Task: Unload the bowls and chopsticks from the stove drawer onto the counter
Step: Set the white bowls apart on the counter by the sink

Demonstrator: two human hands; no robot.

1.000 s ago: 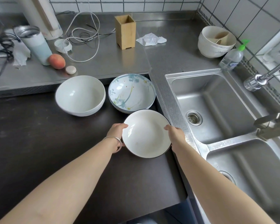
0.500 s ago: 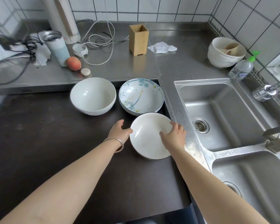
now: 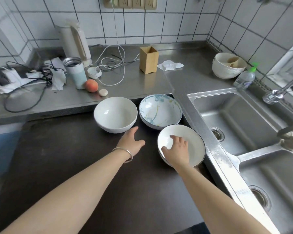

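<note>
Three bowls stand on the dark stove top [image 3: 74, 166]. A plain white bowl [image 3: 115, 114] is at the back left, a blue-patterned bowl [image 3: 160, 111] beside it on the right. In front of them sits a white bowl with a dark rim [image 3: 193, 142], close to the sink edge. My right hand [image 3: 177, 152] lies over that bowl's near left rim, fingers spread inside it. My left hand [image 3: 131, 141] hovers open between the white bowl and the dark-rimmed bowl, holding nothing. No chopsticks or drawer are in view.
A double steel sink [image 3: 235, 119] lies right of the stove. On the steel counter [image 3: 142, 85] behind stand a wooden holder [image 3: 148, 59], a tumbler [image 3: 74, 72], a peach [image 3: 91, 85], cables [image 3: 112, 65], a kettle [image 3: 74, 41], stacked bowls [image 3: 227, 65] and a soap bottle [image 3: 244, 78].
My left hand has let go of the dark-rimmed bowl and moved left, off it. My right hand has slid from the right rim across to the near left rim. The view has tilted up.
</note>
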